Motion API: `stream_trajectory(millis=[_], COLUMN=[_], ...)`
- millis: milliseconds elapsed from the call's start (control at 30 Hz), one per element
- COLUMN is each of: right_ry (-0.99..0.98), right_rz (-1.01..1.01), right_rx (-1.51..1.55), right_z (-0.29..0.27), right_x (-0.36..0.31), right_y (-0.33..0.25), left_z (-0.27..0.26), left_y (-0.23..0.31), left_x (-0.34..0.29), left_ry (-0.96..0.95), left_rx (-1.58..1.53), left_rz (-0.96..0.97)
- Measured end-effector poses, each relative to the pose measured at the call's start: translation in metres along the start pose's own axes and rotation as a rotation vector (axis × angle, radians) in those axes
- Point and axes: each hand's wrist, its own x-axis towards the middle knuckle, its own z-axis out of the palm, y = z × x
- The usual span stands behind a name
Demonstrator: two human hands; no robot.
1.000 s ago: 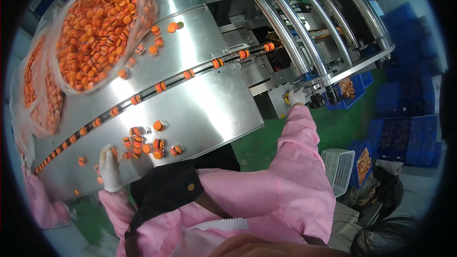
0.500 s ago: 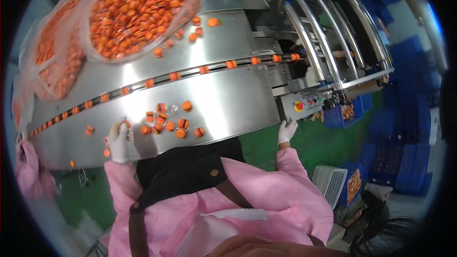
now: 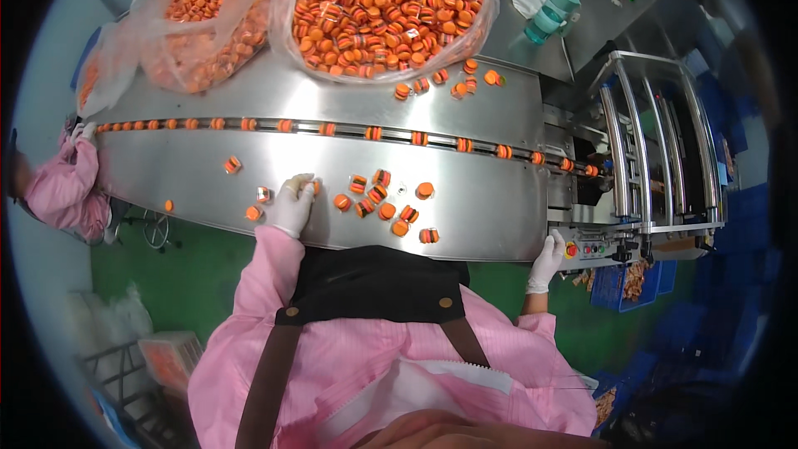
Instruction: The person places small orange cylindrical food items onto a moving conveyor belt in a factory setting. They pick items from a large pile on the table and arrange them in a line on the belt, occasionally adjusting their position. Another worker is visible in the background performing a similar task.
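Note:
My white-gloved left hand (image 3: 293, 206) is over the near side of the steel table (image 3: 465, 191), fingers closed around a small orange burger-shaped candy (image 3: 312, 187) that shows at the fingertips. Right of it lies a loose cluster of similar layered orange candies (image 3: 376, 194). A few more, including a single candy (image 3: 233, 165), are scattered to its left. My gloved right hand (image 3: 545, 263) rests at the left end of the machine's control panel (image 3: 594, 249), fingers stretched out beside the red button (image 3: 572, 250). Nothing shows in its grasp.
A narrow conveyor channel (image 3: 309, 127) carries spaced candies rightward into a machine with a metal-barred frame (image 3: 657, 141). Large clear bags of candies (image 3: 382, 12) stand behind it. Another person's pink sleeve (image 3: 66, 175) shows at the far left. A blue crate (image 3: 611, 287) sits under the machine.
My view has swung, so table, bags and machine appear farther right and more level. The left hand keeps hold of the candy; the right hand stays at the panel.

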Motion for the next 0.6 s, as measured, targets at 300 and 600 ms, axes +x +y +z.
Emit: stream_trajectory(millis=[300,600], right_ry=[-0.005,0.021], right_rz=[-0.057,-0.047], right_rx=[-0.199,-0.180], right_z=[0.016,0.018], right_x=[-0.003,0.000], right_y=[-0.011,0.000], left_z=[-0.003,-0.007], left_y=[0.010,0.015], left_x=[-0.010,-0.043], left_ry=[0.199,0.115], left_rx=[0.569,0.628], left_rz=[0.061,0.181])
